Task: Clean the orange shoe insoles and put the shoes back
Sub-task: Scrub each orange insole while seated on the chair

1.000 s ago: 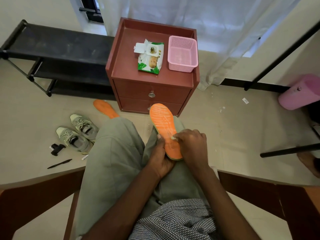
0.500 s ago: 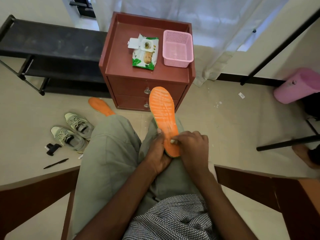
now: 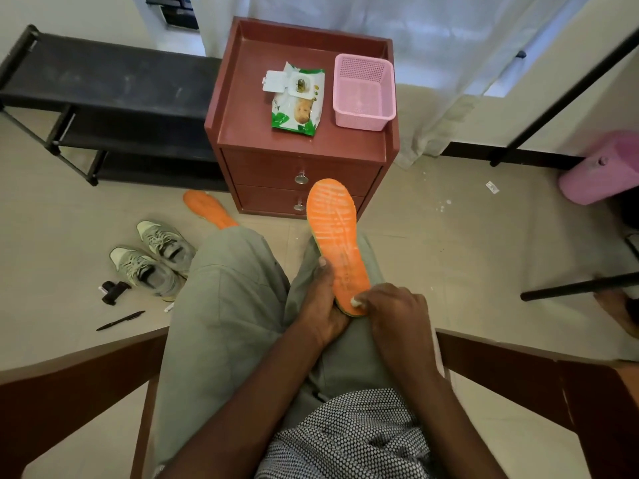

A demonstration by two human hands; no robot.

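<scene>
The person sits with an orange insole (image 3: 337, 243) propped on the right thigh, its toe end pointing away toward the red-brown nightstand (image 3: 301, 140) and its heel end down in the lap. The left hand (image 3: 323, 305) wraps around the heel end from the left and below, fingers curled shut on the insole's edge with the thumb lying along its left side. The right hand (image 3: 394, 312) is closed into a loose fist over a small white wad (image 3: 357, 301), likely a wipe, pinched at the fingertips and pressed against the insole's orange face near the heel. Pale streaks run across the insole's far half.

A second orange insole (image 3: 207, 209) lies flat on the floor left of the nightstand, partly hidden by the left knee. Just near of it, a pair of grey-green sneakers (image 3: 155, 257) stands side by side on the floor, toes pointing far-left. A black pen (image 3: 121, 320) and a small black object (image 3: 114, 291) lie nearer still.

On the nightstand top, a green-and-white wipes pack (image 3: 299, 98) with its flap open sits just left of a pink basket (image 3: 363, 91).
</scene>
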